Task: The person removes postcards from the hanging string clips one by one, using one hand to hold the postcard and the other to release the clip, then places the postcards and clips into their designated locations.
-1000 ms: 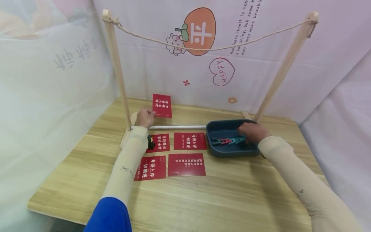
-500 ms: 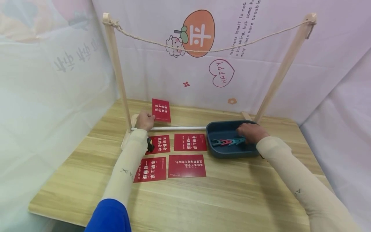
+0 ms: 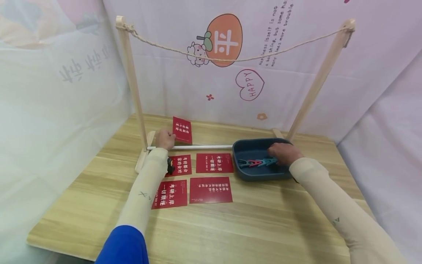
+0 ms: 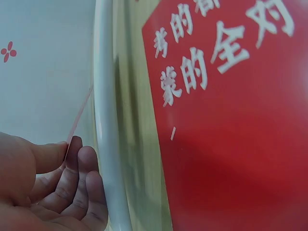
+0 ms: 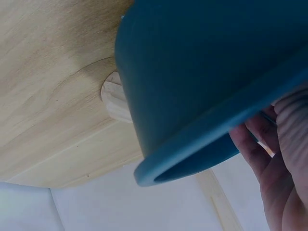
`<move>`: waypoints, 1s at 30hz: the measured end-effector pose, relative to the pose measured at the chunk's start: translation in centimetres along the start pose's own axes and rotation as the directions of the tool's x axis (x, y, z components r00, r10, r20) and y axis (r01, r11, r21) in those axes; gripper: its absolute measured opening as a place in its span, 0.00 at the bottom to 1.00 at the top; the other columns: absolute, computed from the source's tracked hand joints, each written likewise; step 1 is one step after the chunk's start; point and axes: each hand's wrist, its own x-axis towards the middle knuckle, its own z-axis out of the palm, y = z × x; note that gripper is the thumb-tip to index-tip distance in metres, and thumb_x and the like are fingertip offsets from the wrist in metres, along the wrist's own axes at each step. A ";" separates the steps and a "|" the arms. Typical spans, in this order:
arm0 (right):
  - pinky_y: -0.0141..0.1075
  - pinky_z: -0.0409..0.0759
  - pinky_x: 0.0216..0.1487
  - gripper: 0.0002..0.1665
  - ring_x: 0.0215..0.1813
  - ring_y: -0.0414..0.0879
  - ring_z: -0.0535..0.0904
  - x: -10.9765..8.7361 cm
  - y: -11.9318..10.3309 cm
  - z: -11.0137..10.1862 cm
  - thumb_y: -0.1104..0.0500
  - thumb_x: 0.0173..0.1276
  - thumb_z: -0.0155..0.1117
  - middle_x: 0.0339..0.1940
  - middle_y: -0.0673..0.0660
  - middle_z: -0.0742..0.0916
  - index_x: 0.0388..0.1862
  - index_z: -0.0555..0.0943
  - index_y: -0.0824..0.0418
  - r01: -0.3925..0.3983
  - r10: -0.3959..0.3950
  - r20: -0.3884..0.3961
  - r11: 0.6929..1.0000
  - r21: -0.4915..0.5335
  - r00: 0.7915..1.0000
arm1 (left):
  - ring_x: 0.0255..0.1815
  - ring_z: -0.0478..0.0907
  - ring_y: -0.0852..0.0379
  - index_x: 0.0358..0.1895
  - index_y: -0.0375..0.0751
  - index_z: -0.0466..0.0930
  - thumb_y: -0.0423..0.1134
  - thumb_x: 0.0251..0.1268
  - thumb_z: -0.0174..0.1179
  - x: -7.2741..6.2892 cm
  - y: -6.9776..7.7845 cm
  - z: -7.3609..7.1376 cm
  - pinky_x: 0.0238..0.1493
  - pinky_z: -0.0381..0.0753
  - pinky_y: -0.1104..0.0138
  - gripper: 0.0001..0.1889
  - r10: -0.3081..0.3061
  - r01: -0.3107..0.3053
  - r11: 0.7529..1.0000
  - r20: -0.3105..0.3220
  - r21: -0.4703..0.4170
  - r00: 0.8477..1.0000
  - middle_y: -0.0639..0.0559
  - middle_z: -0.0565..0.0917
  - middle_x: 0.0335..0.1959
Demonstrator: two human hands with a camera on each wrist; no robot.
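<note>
My left hand [image 3: 166, 139] pinches the lower left corner of a red card [image 3: 182, 131] with white Chinese characters, holding it just behind the white rod. In the left wrist view that card [image 4: 81, 111] shows edge-on between thumb and index finger. My right hand [image 3: 286, 153] reaches into a dark blue bin [image 3: 260, 177]. Beside its fingers lie several clothespins [image 3: 255, 162], teal, pink and dark green. The right wrist view shows fingers [image 5: 249, 144] inside the rim, their tips partly hidden; whether they grip a clothespin cannot be made out.
Several red cards [image 3: 211, 190] lie flat on the wooden table [image 3: 250, 227]. Twine [image 3: 230, 60] sags between a left wooden post [image 3: 132, 79] and a right one [image 3: 316, 84]. A white rod [image 3: 206, 147] runs low between the posts. Printed cloth hangs behind.
The card in my left hand has come down a little toward the white rod and tilted. My right hand has stayed in the bin with little movement. The head view has shifted slightly.
</note>
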 end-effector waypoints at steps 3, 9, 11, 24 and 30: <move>0.48 0.89 0.48 0.19 0.44 0.54 0.87 -0.2 0.1 0.1 0.71 0.52 0.83 0.41 0.59 0.90 0.42 0.86 0.61 0.005 -0.005 -0.019 1.000 -0.012 1.000 | 0.21 0.64 0.57 0.23 0.43 0.66 0.38 0.82 0.54 0.1 -0.2 0.0 0.25 0.65 0.66 0.21 0.012 -0.012 0.999 0.004 0.030 1.000 0.53 0.66 0.17; 0.51 0.89 0.50 0.23 0.47 0.58 0.88 -0.3 0.2 -0.6 0.67 0.52 0.86 0.43 0.62 0.90 0.46 0.86 0.63 -0.034 0.034 -0.038 0.999 0.000 0.999 | 0.24 0.66 0.54 0.24 0.41 0.68 0.38 0.82 0.56 0.1 -0.5 -0.3 0.28 0.67 0.64 0.20 0.023 -0.024 0.994 0.010 0.111 1.000 0.51 0.69 0.19; 0.51 0.89 0.49 0.24 0.47 0.58 0.88 -0.5 0.1 -1.1 0.66 0.51 0.86 0.43 0.62 0.90 0.47 0.85 0.63 -0.046 0.046 -0.035 0.999 0.020 0.998 | 0.26 0.69 0.53 0.24 0.41 0.70 0.39 0.82 0.56 0.0 -0.5 -0.4 0.30 0.68 0.64 0.20 0.020 -0.021 0.990 0.011 0.140 1.000 0.50 0.72 0.21; 0.60 0.84 0.62 0.28 0.58 0.67 0.86 -1.6 -1.2 -3.9 0.54 0.76 0.69 0.59 0.71 0.87 0.66 0.79 0.70 -0.164 0.184 -0.079 0.964 0.211 0.980 | 0.29 0.77 0.51 0.42 0.31 0.81 0.40 0.80 0.57 -0.5 0.3 -0.5 0.29 0.76 0.66 0.13 0.053 -0.093 0.941 0.132 0.324 0.990 0.41 0.82 0.32; 0.66 0.71 0.75 0.42 0.75 0.72 0.73 -2.1 -3.3 -5.6 0.38 0.84 0.51 0.75 0.75 0.76 0.78 0.68 0.70 -0.247 0.279 -0.100 0.935 0.254 0.955 | 0.27 0.75 0.52 0.41 0.33 0.80 0.43 0.81 0.57 -0.9 0.3 -0.5 0.27 0.75 0.66 0.14 0.097 -0.164 0.911 0.190 0.379 0.977 0.43 0.80 0.30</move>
